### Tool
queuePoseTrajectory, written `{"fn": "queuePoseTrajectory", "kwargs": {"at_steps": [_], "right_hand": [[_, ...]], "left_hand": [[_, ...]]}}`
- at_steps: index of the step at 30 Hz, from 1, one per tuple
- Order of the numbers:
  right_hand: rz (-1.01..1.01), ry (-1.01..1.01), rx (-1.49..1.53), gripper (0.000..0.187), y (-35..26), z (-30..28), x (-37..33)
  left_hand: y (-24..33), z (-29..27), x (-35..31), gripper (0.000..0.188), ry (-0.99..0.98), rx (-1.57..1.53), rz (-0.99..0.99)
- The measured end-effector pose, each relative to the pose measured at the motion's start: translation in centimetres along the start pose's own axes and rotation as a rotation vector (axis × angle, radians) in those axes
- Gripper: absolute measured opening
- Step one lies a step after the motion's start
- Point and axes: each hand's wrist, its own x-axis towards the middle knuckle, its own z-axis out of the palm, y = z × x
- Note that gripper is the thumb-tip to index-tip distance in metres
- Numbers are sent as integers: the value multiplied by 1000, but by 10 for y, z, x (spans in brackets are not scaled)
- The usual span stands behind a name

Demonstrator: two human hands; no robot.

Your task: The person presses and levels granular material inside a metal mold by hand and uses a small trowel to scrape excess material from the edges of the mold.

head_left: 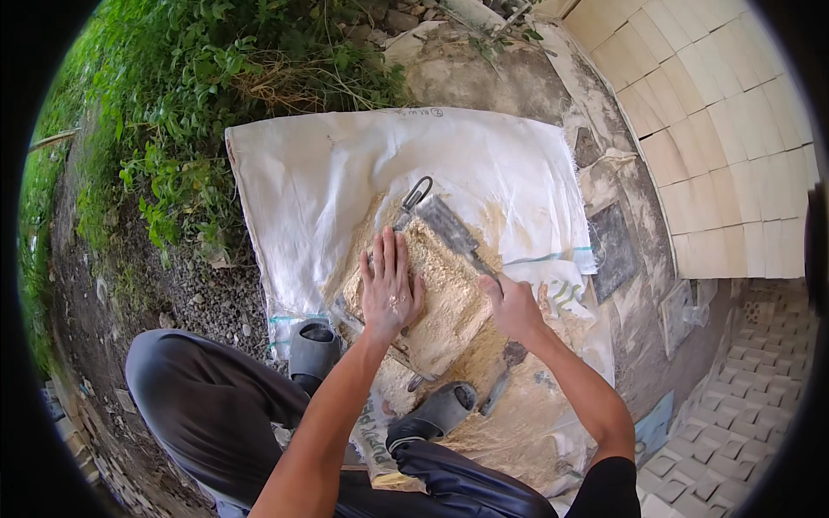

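My left hand [391,292] lies flat with its fingers stretched on a heap of tan, sandy powder [453,298]. The powder fills and covers a tilted, roughly rectangular mold [397,352], whose edges are mostly hidden. A metal loop handle [418,192] sticks out at its far end. My right hand [515,311] is closed round the handle of a flat trowel [449,226] with a grey, rectangular blade. That blade rests along the far right edge of the powder, its tip close to the loop.
White woven sacks [302,190] lie spread beneath the work. A small scraper-like tool [495,393] lies near my right sandal [439,409]; my left sandal [313,350] is beside the mold. Green plants [173,95] grow at left. Stacked pale blocks [717,129] stand at right, with patterned blocks [734,406] nearer.
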Motion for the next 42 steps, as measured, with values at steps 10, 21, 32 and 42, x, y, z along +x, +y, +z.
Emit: {"fn": "queuePoseTrajectory", "kwargs": {"at_steps": [10, 21, 32, 42], "right_hand": [[10, -85, -114, 49, 29, 7, 5], [-30, -39, -155, 52, 91, 17, -22], [-72, 104, -80, 44, 120, 9, -40], [-106, 320, 141, 47, 80, -17, -48]], "left_hand": [[4, 4, 2, 73, -35, 8, 6], [7, 4, 5, 73, 26, 9, 26], [11, 3, 3, 73, 35, 17, 34], [6, 4, 0, 73, 60, 47, 40]]}}
